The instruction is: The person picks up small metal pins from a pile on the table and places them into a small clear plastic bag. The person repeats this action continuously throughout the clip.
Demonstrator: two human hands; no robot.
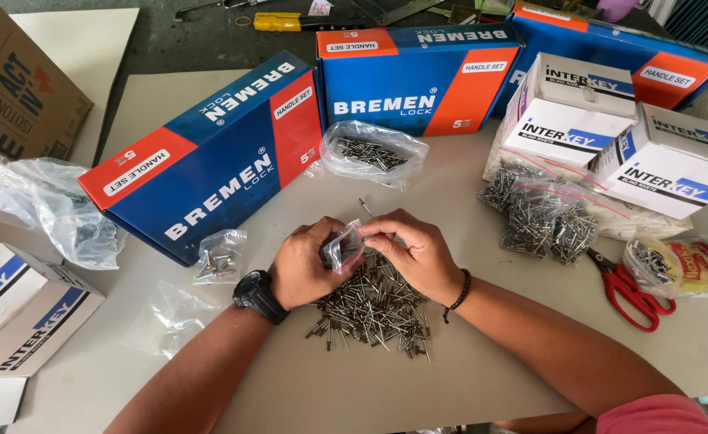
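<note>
Clear plastic bag [344, 247], small w/ a red zip edge, sits at frame centre, pinched between both hands just above a pile of rivets [374, 309]. Left hand [307, 264], w/ a black watch [259, 296] on the wrist, has its fingers curled round the bag's left side, grasping it. Right hand [418, 251], w/ a dark bead bracelet [458, 294], grips the bag's top right edge between thumb and fingertips. Can't tell what's inside the bag. The rivets are silver-grey, heaped loose on the pale counter [482, 378], partly under the hands.

Centre left: a long blue and red box [209, 157] lies at an angle; a second like it [418, 76] sits top centre, a third [611, 48] top right. Between the first two, an open bag of screws [374, 153]. A smaller bag of screws [219, 257] lies just left of the left hand, near the angled box.

Right of frame: white boxes [611, 137] stacked, w/ bagged rivets [543, 213] in front of them. Red scissors [631, 291] lie lower right, beside a yellow and red packet [687, 267]. Far left: crumpled clear plastic [40, 205], two white boxes [16, 317] below it, a brown carton [12, 84] upper left. A yellow tool [277, 21] lies at the top edge.
</note>
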